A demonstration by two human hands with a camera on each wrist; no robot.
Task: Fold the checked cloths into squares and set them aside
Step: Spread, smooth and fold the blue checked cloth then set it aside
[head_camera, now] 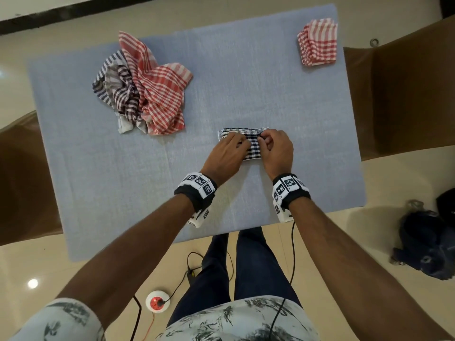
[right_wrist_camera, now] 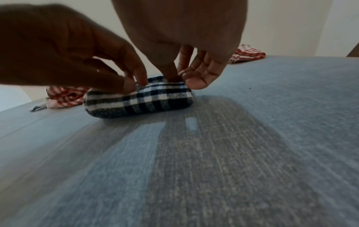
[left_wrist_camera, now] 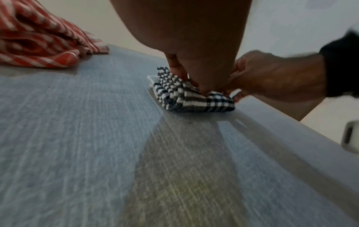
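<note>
A dark blue and white checked cloth (head_camera: 252, 150) lies folded into a small thick bundle on the blue-grey table cover (head_camera: 118, 173), right of centre. My left hand (head_camera: 242, 143) pinches its upper layer from the left; in the right wrist view, thumb and fingers of this left hand (right_wrist_camera: 136, 84) close on the fold of the cloth (right_wrist_camera: 139, 102). My right hand (head_camera: 264, 141) grips the cloth's right end with curled fingers. The left wrist view shows the cloth (left_wrist_camera: 194, 101) under my left hand (left_wrist_camera: 186, 79), with the right hand (left_wrist_camera: 233, 87) behind it.
A crumpled pile of red and dark checked cloths (head_camera: 145, 89) sits at the far left. A folded red checked cloth (head_camera: 318, 43) lies in the far right corner. Brown chairs (head_camera: 403, 94) flank the table. A dark bag (head_camera: 428, 242) and cables lie on the floor.
</note>
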